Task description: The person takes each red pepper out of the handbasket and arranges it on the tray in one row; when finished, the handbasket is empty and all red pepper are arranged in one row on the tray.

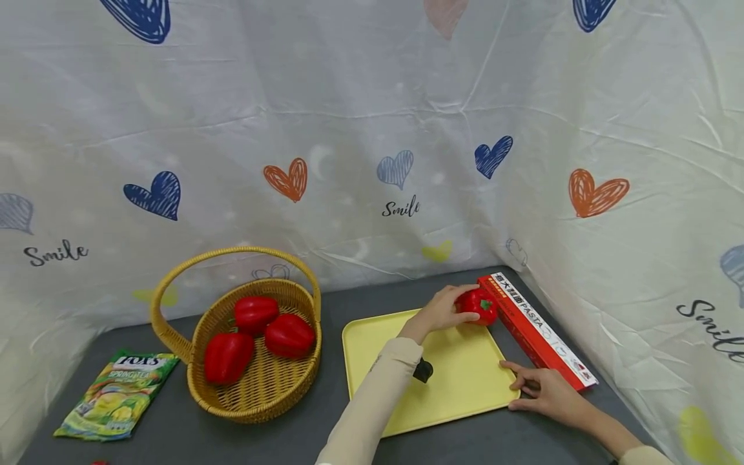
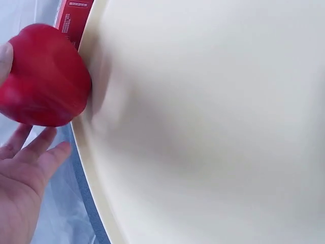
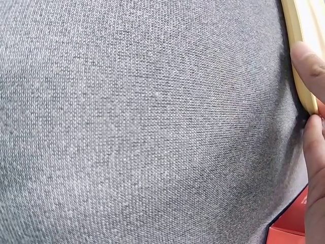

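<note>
My left hand [image 1: 437, 314] reaches over the far right corner of a yellow tray [image 1: 465, 381] and holds a red bell pepper [image 1: 487, 305] with a green stem. In the left wrist view the thumb lies on one side of the pepper [image 2: 43, 76] and the other fingers are at its opposite side, close over the tray's rim. At the tray's near right corner, my right hand [image 1: 549, 392] grips the edge with thumb and fingertips. The right wrist view shows those fingers [image 3: 314, 145] against the tray's rim [image 3: 299, 84].
A long red pasta box [image 1: 537, 336] lies along the tray's right side. Left of the tray stands a wicker basket [image 1: 256, 413] with a tall handle, holding several red peppers [image 1: 289, 336]. A green Fox's candy bag [image 1: 116, 395] lies on the grey tabletop [image 1: 232, 442] farther left.
</note>
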`<action>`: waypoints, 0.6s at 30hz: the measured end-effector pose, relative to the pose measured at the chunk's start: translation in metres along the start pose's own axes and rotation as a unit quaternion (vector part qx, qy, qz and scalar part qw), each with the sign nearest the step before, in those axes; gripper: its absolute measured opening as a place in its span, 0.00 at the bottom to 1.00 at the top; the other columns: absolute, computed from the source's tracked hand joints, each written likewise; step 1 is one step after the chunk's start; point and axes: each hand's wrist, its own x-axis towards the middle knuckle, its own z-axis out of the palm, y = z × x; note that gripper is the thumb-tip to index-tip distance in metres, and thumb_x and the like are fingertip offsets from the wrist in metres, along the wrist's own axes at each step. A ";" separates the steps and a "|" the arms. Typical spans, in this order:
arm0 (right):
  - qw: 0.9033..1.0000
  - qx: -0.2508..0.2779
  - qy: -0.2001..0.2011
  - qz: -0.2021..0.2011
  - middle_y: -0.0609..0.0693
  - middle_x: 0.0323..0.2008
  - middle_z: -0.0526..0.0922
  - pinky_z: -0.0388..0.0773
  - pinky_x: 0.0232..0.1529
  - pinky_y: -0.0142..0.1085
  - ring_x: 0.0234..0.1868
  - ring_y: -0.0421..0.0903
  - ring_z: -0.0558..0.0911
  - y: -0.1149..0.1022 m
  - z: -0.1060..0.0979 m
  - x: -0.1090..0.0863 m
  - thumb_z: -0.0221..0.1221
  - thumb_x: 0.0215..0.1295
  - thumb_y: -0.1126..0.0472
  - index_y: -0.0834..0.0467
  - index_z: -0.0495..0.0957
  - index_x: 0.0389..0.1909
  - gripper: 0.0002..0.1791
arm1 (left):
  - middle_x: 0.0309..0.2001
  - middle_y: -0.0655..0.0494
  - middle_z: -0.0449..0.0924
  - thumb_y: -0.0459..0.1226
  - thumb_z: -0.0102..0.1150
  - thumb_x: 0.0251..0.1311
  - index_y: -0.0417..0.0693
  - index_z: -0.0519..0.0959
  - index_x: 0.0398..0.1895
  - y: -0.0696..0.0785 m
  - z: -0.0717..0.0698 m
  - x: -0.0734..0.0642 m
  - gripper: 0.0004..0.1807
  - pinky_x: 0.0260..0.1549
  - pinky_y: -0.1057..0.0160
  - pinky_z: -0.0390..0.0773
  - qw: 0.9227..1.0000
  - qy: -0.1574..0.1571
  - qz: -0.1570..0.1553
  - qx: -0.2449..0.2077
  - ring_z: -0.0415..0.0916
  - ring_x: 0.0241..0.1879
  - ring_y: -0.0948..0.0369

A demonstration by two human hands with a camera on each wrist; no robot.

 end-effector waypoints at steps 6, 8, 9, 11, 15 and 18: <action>1.000 -0.002 0.008 -0.015 0.66 0.48 0.81 0.78 0.33 0.23 0.44 0.31 0.79 0.000 0.001 -0.001 0.73 0.46 0.50 0.50 0.81 0.28 0.13 | 0.65 0.50 0.69 0.47 0.60 0.63 0.47 0.66 0.69 -0.008 0.002 0.003 0.33 0.56 0.66 0.71 0.995 0.069 -0.026 -0.071 0.69 0.62 0.56; 1.000 0.005 0.007 -0.016 0.66 0.49 0.80 0.79 0.33 0.24 0.46 0.31 0.79 -0.001 0.001 -0.002 0.73 0.47 0.50 0.50 0.81 0.28 0.13 | 0.63 0.50 0.71 0.46 0.61 0.63 0.48 0.67 0.69 -0.009 0.002 0.002 0.32 0.54 0.67 0.73 0.991 0.083 -0.032 -0.103 0.71 0.59 0.57; 1.000 0.008 0.006 -0.015 0.66 0.50 0.80 0.79 0.32 0.24 0.47 0.31 0.79 -0.001 0.001 -0.002 0.72 0.47 0.49 0.50 0.81 0.29 0.13 | 0.63 0.50 0.72 0.45 0.62 0.62 0.49 0.68 0.68 -0.010 0.001 0.001 0.32 0.53 0.67 0.74 0.989 0.088 -0.034 -0.116 0.73 0.58 0.57; 1.000 0.007 0.004 -0.015 0.66 0.50 0.80 0.78 0.32 0.24 0.47 0.31 0.79 -0.001 0.001 -0.002 0.72 0.47 0.49 0.51 0.81 0.29 0.13 | 0.62 0.50 0.74 0.45 0.64 0.60 0.48 0.70 0.67 -0.010 0.000 0.001 0.31 0.51 0.67 0.75 0.985 0.097 -0.036 -0.138 0.74 0.57 0.57; 1.000 0.003 0.003 -0.005 0.65 0.50 0.80 0.78 0.34 0.23 0.47 0.31 0.79 -0.002 0.000 -0.002 0.72 0.47 0.48 0.50 0.82 0.29 0.13 | 0.61 0.51 0.74 0.45 0.68 0.56 0.47 0.73 0.65 -0.011 -0.002 0.001 0.32 0.52 0.66 0.75 0.982 0.107 -0.045 -0.149 0.74 0.57 0.56; 1.000 0.004 -0.002 0.007 0.64 0.51 0.80 0.79 0.35 0.24 0.48 0.32 0.79 -0.002 -0.001 -0.002 0.72 0.47 0.47 0.50 0.82 0.29 0.14 | 0.62 0.52 0.73 0.43 0.70 0.54 0.47 0.73 0.64 -0.013 -0.003 0.003 0.34 0.53 0.65 0.75 0.979 0.112 -0.053 -0.163 0.73 0.58 0.55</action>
